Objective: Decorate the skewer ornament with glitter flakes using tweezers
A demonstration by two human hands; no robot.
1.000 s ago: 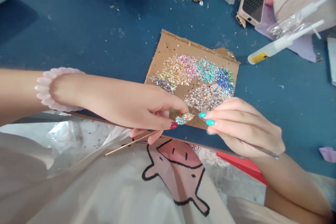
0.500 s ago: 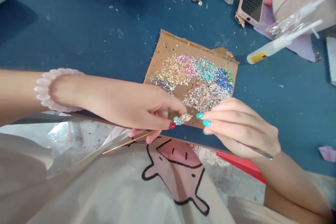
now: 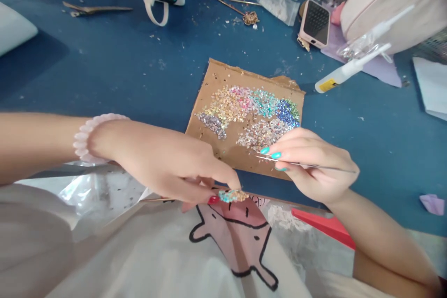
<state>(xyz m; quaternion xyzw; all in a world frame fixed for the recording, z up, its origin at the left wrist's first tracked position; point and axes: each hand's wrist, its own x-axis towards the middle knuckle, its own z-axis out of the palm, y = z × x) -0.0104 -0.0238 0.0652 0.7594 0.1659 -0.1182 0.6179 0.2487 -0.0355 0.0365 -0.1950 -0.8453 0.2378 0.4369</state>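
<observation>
My left hand [image 3: 174, 163], with a bead bracelet at the wrist, pinches a hair stick [image 3: 232, 195] by its ornamented end. Turquoise stones cover the ornament's left part, and gold shows on its right. Most of the stick is hidden under the hand. In my right hand [image 3: 314, 163] is a pair of tweezers [image 3: 328, 167], tips pointing left over the cardboard's near edge. Whether the tips hold a stone is too small to tell. Behind both hands lies a piece of cardboard [image 3: 218, 72] with small rhinestones [image 3: 263, 132] in patches of several colours.
A second hair stick [image 3: 249, 18] lies farther back, near a small plastic bag [image 3: 275, 2] and a phone [image 3: 315, 22]. To the right are a glue bottle [image 3: 344, 74] and a pale pouch [image 3: 377, 4]. Pliers [image 3: 101, 8] rest at the back left.
My left hand has lowered toward my lap with the hair stick. The tweezers have come away from the ornament and now hover by the cardboard's near edge. The view has shifted.
</observation>
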